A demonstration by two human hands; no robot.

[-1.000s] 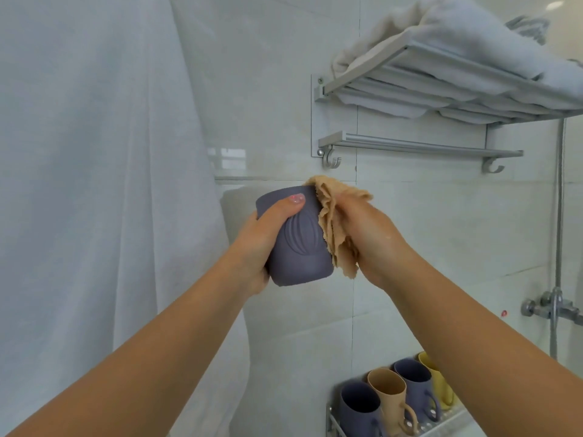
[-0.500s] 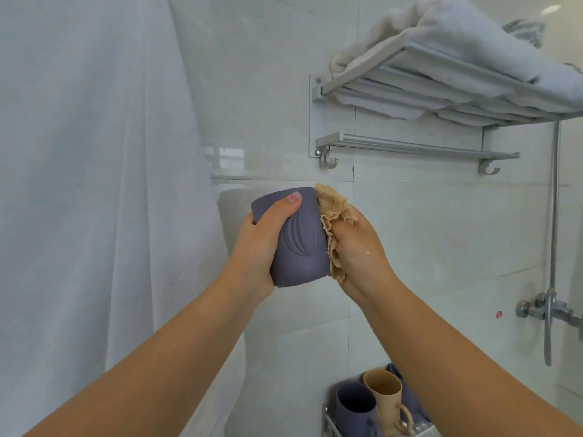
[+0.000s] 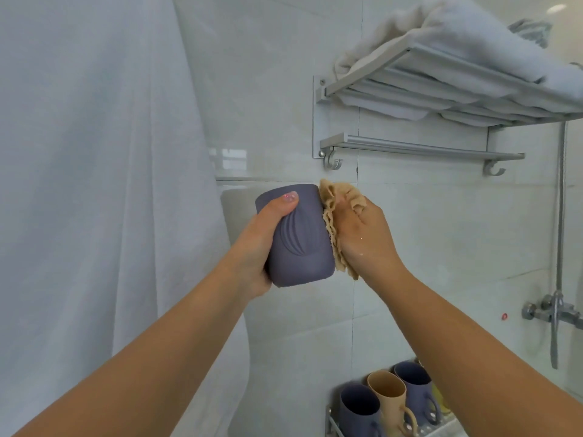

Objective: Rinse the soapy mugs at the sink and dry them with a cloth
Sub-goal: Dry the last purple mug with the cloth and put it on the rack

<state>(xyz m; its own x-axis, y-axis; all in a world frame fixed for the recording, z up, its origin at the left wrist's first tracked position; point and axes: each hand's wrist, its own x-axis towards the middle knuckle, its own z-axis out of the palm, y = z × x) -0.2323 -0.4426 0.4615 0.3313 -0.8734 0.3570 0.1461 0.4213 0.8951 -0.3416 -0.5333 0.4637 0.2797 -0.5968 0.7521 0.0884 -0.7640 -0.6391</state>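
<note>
Mug [image 3: 298,238] gripped in left hand [image 3: 257,244], right hand [image 3: 362,238] pressing bunched cloth [image 3: 334,212] to its side; drying underway, four mugs [image 3: 386,402] racked below, likely finished.

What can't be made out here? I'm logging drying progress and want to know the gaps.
- Head view: the purple mug shows no handle or opening; the left hand and beige cloth cover its sides.
- The right hand hides its own fingers behind the cloth.
- The mugs in the rack are cut off by the bottom edge.
- No sink is in frame.
</note>
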